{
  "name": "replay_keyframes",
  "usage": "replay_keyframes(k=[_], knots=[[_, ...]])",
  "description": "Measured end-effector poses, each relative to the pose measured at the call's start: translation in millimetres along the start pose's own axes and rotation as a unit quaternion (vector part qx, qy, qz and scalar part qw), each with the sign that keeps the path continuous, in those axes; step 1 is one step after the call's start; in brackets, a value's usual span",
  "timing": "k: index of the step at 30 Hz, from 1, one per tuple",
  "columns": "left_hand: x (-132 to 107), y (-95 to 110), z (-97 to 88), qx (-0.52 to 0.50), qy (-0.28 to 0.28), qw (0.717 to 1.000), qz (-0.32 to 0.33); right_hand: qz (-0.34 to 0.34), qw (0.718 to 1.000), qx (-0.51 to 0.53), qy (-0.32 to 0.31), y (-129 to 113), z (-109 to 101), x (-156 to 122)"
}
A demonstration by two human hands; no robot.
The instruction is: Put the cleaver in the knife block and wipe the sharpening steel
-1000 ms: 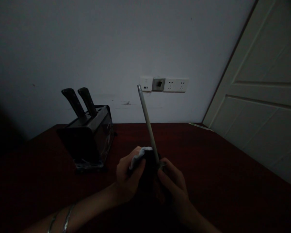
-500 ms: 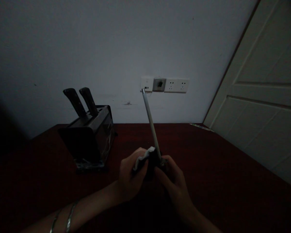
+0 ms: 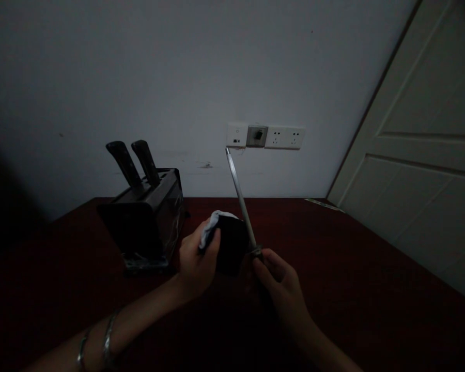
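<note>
While pinching metal rod (image 3: 241, 199) by collar (image 3: 257, 251) at its base w/ R grip (image 3: 284, 287), also clutching black cloth (image 3: 232, 240) w/ white edge in L grip (image 3: 197, 263). Holding rod tilted up, tip fwd and left of R grip. Got cloth spread betw. both grips, just beside rod; can't tell re: contact. See knife block (image 3: 151, 222) on worktop (image 3: 352, 258), left of and beyond L grip, w/ 2 dark handles (image 3: 126, 164). Beyond both grips, see wall outlets (image 3: 284, 138). Right of and beyond R grip, see thin strip (image 3: 324, 205) nr. white door (image 3: 418, 155). Wearing 2 bracelets (image 3: 107, 338) behind L grip.
</note>
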State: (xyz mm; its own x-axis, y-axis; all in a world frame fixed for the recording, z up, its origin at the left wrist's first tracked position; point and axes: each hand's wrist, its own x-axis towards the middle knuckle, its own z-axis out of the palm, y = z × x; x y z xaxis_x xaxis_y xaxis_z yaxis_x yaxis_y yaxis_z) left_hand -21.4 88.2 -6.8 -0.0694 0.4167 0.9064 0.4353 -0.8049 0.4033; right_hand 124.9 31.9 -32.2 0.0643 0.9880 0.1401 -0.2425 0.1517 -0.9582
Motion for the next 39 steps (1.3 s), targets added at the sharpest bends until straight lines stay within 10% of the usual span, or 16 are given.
replay_keyframes(k=[21, 39], knots=[[-2, 9, -10.3, -0.121, -0.252, 0.945, 0.168, -0.183, 0.958, -0.222, 0.015, 10, -6, -6], [-2, 1, -0.2, -0.072, -0.218, 0.972, 0.053, -0.081, 0.991, -0.101, 0.026, 2, -2, -1]])
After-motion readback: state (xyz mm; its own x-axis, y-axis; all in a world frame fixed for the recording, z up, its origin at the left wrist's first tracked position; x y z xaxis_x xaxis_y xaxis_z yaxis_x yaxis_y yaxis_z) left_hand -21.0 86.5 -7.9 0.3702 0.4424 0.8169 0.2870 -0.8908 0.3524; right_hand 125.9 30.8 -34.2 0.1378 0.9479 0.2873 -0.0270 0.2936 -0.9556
